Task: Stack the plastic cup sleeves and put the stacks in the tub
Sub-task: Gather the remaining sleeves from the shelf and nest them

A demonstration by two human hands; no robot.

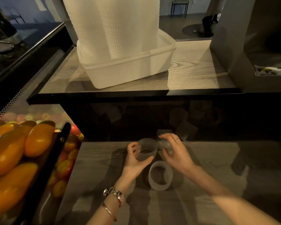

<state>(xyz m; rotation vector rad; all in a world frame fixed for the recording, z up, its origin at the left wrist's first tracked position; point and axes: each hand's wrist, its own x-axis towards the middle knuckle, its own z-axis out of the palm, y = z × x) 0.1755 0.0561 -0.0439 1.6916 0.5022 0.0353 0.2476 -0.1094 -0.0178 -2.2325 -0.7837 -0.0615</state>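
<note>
A loose sleeve [160,175] is sitting nearest you; your left hand [136,159] is gripping one sleeve [147,149] (upright), your right hand [174,151] pinching another [164,144].

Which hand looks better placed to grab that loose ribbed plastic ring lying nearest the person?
Probably the right hand: the loose translucent ribbed cup sleeve lies just below it, while the left hand already grips another sleeve.

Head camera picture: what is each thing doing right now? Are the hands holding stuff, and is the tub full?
Left hand: grips one sleeve.
Sleeve in left hand: held, hollow, tilted.
Right hand: grips another sleeve.
Sleeve in right hand: held, lying sideways.
Loose sleeve: on the counter, untouched.
Tub: on the upper shelf, open, partly filled.
Tall stacks: standing upright in the tub.
</note>
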